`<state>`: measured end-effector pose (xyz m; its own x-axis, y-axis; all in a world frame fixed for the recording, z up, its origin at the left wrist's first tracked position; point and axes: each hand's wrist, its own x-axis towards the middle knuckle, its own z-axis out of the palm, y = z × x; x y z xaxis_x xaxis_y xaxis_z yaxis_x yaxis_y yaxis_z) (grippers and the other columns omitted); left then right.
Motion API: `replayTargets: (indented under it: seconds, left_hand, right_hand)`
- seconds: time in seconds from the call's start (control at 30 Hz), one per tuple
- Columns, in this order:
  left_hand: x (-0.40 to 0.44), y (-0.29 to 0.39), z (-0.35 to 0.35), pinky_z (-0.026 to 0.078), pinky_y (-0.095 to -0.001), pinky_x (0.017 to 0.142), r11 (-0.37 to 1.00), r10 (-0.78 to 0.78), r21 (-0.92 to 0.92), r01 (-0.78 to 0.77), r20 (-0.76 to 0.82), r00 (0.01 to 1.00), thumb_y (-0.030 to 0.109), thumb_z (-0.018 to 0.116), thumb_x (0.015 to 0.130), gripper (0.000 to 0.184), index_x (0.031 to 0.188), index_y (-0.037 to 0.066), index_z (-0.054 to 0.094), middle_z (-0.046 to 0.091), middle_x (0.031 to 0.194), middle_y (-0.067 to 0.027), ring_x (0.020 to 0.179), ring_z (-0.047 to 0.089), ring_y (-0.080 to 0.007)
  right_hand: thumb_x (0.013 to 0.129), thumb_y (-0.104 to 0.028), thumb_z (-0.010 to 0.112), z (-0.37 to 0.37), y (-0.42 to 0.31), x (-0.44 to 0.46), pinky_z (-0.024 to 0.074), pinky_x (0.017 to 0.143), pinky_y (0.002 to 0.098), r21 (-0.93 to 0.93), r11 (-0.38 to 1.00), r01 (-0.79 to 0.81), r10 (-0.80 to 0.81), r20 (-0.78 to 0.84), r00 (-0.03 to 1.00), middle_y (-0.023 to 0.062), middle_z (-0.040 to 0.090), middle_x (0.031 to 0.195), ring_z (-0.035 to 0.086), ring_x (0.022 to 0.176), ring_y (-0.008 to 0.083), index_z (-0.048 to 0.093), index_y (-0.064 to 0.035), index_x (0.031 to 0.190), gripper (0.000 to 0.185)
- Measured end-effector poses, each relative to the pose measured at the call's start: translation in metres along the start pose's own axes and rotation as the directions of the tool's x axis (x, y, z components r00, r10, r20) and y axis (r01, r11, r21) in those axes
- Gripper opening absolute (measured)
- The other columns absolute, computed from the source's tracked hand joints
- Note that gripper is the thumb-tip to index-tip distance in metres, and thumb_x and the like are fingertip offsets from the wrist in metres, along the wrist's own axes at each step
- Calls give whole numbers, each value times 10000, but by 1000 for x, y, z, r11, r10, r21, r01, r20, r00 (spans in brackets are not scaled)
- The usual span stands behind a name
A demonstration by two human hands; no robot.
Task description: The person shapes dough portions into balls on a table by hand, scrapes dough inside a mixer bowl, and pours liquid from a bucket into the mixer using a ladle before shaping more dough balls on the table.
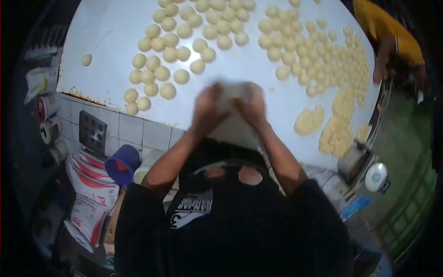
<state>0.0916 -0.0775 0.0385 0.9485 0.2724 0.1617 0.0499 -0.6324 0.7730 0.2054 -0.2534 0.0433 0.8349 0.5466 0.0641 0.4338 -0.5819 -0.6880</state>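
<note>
My left hand (206, 110) and my right hand (253, 105) are close together over the near edge of the white table (258, 64), both smeared by motion. Their fingers look closed around the top of a pale, greyish-white thing (234, 129) that hangs down toward my body; blur hides its kind. Beyond my left hand lie many round dough balls (167, 91), in loose rows. Smaller dough balls (304, 60) crowd the table to the right. Nearer my right hand are a flattened piece of dough (309, 120) and a large dough lump (336, 136).
Another person's hand (380, 73) rests at the table's right edge, below a yellow sleeve (392, 27). A lone dough ball (86, 59) sits far left. Below the table at left are a purple bucket (122, 164) and red-and-white sacks (92, 198). A round white-topped object (376, 177) stands right.
</note>
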Motion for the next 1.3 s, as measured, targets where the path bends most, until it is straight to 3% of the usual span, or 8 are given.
replayTargets:
  seconds: [0.07, 0.33, 0.57, 0.67, 0.8, 0.9, 1.07, 1.3]
  left_hand:
    - [-22, -6, -29, 474, -520, 1093, 995, -63, 73, 67, -61, 996, 197, 829, 902, 593, 1401, -23, 596, 627, 1382, -234, 1250, 596, -442]
    - [-104, 9, -40, 487, -482, 1081, 973, -200, 100, 208, -78, 977, 121, 766, 961, 486, 1396, -19, 599, 637, 1363, -238, 1259, 602, -430]
    - [-135, 28, -35, 514, -477, 1048, 963, -159, 191, 190, -166, 973, 68, 754, 956, 470, 1386, -37, 595, 648, 1326, -241, 1228, 619, -435]
    - [-124, 40, -33, 511, -472, 1049, 967, -200, 141, 212, -99, 975, 69, 719, 981, 428, 1383, -13, 600, 634, 1352, -235, 1251, 620, -414]
    - [-109, 30, -28, 517, -475, 1044, 979, -160, 107, 171, -104, 982, 78, 714, 985, 413, 1375, -11, 608, 638, 1349, -226, 1247, 620, -410]
    - [-106, 13, -16, 519, -481, 1030, 979, -188, 57, 195, -107, 976, 94, 740, 954, 429, 1359, 16, 623, 660, 1305, -201, 1218, 628, -405]
    - [-77, -5, -11, 525, -475, 1017, 987, -142, 79, 143, -26, 990, 81, 750, 933, 457, 1369, 26, 622, 659, 1285, -188, 1194, 632, -398]
    - [-69, -40, -16, 524, -489, 1000, 994, -103, 49, 99, 83, 991, 27, 790, 852, 547, 1376, 51, 635, 649, 1273, -188, 1175, 629, -405]
  right_hand:
    - [953, -155, 735, 35, 16, -22, 514, 967, 455, -10, 930, 367, -358, 201, 912, 150, 639, 1158, 623, 1074, 339, 693, -30, 995, 139]
    - [896, -216, 768, 39, 23, -5, 495, 931, 496, -154, 841, 519, -521, 29, 853, 130, 656, 1092, 626, 1054, 346, 691, -73, 966, 177]
    - [842, -282, 807, 18, 74, -17, 494, 815, 459, -2, 758, 652, -610, 351, 710, 109, 674, 987, 636, 956, 296, 680, -137, 912, 205]
    - [896, -248, 783, 34, 10, -1, 479, 862, 460, -212, 922, 323, -289, 176, 941, 111, 664, 1062, 612, 1037, 308, 676, -125, 978, 182]
    - [885, -166, 780, 14, 35, -57, 501, 1011, 491, -29, 869, 494, -489, 93, 867, 140, 676, 1156, 625, 1135, 338, 657, -55, 1190, 348]
    - [938, -99, 709, -18, 25, -36, 547, 979, 466, -60, 966, 251, -217, 340, 915, 211, 681, 1250, 669, 1146, 388, 645, -24, 1280, 356]
    - [996, -121, 667, -26, -58, 76, 537, 965, 467, 224, 928, 297, -286, -81, 955, 223, 672, 1190, 648, 1105, 408, 634, 22, 1270, 311]
    - [999, -71, 679, -59, 53, -6, 521, 973, 491, -248, 967, 63, -100, -137, 986, 235, 667, 1145, 630, 1096, 441, 639, 19, 1182, 207]
